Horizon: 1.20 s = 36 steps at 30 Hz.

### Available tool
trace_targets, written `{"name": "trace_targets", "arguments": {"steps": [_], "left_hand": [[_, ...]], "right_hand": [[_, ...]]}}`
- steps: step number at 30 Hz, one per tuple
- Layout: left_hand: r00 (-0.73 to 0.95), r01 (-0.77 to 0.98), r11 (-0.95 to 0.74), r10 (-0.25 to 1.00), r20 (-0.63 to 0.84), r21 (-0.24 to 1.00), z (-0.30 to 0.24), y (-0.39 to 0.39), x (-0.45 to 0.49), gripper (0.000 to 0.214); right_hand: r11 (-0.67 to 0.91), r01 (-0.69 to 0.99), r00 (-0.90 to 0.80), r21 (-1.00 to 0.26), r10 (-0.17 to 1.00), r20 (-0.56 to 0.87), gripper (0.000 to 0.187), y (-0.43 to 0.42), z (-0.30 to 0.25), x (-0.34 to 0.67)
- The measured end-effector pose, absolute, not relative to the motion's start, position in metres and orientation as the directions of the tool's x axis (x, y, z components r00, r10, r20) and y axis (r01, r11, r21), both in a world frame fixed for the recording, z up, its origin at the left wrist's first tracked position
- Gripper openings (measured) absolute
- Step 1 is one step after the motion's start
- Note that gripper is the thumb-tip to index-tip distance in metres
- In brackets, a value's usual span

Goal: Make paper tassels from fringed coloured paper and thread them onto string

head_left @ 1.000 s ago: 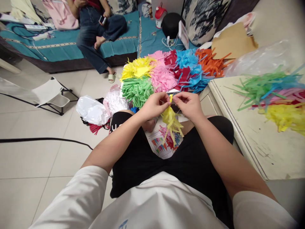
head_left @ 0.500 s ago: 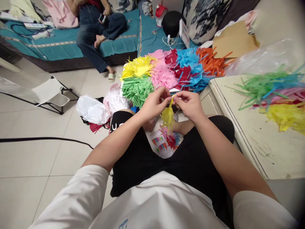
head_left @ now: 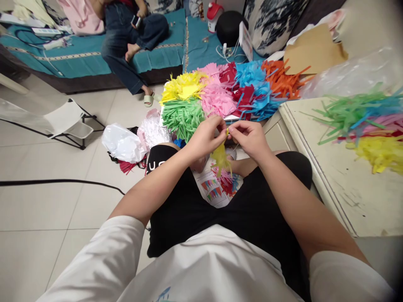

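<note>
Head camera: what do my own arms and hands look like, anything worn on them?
The left hand and right hand are bare, no gloves, rings or watch showing. Forearms uncovered; loose white left sleeve and right sleeve end near the elbows.

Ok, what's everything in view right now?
paper tassel: one, yellow, held over the lap
fringed paper piles: six, yellow, green, pink, red, blue, orange, straight ahead
table: one, cream, right
loose strips: one heap, mixed colours, on the table
printed sheet: one, white, below the tassel
plastic bags: two, white, floor left
folding stool: one, white, far left
another person: one, seated on teal mattress
left hand: pinching tassel top
right hand: pinching tassel top
</note>
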State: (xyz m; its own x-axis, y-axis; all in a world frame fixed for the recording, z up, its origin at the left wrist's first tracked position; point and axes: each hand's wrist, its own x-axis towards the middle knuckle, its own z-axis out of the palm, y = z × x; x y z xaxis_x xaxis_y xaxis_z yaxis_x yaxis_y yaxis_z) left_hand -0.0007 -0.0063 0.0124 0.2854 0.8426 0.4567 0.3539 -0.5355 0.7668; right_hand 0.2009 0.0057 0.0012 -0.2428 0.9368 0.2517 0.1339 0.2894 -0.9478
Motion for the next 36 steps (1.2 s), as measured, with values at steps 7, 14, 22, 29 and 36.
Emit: {"name": "trace_targets", "arguments": {"steps": [7, 14, 22, 29, 36], "left_hand": [[0.003, 0.128, -0.348, 0.937, 0.350, 0.929, 0.011, -0.002, 0.000, 0.026], [-0.232, -0.003, -0.247, 0.943, 0.239, 0.969, 0.033, 0.003, -0.007, 0.048], [0.153, -0.138, -0.147, 0.974, 0.167, 0.980, 0.027, -0.006, -0.004, 0.046], [-0.046, -0.358, -0.202, 0.979, 0.199, 0.911, 0.030, -0.005, -0.002, 0.036], [-0.170, -0.541, -0.227, 0.973, 0.159, 0.810, 0.045, -0.001, -0.009, 0.028]], "right_hand": [[0.267, 0.155, -0.364, -0.951, 0.910, 0.196, 0.022, 0.010, -0.001, 0.207], [0.348, 0.733, -0.571, -0.584, 0.781, -0.252, 0.015, 0.010, -0.032, 0.199], [0.213, 0.361, -0.702, -0.908, 0.703, -0.114, 0.034, 0.010, -0.020, 0.203], [0.439, 0.753, -0.647, -0.491, 0.633, -0.425, 0.014, -0.005, -0.040, 0.179], [0.493, 0.717, -0.685, -0.492, 0.628, -0.369, 0.022, -0.004, -0.055, 0.164]]}}
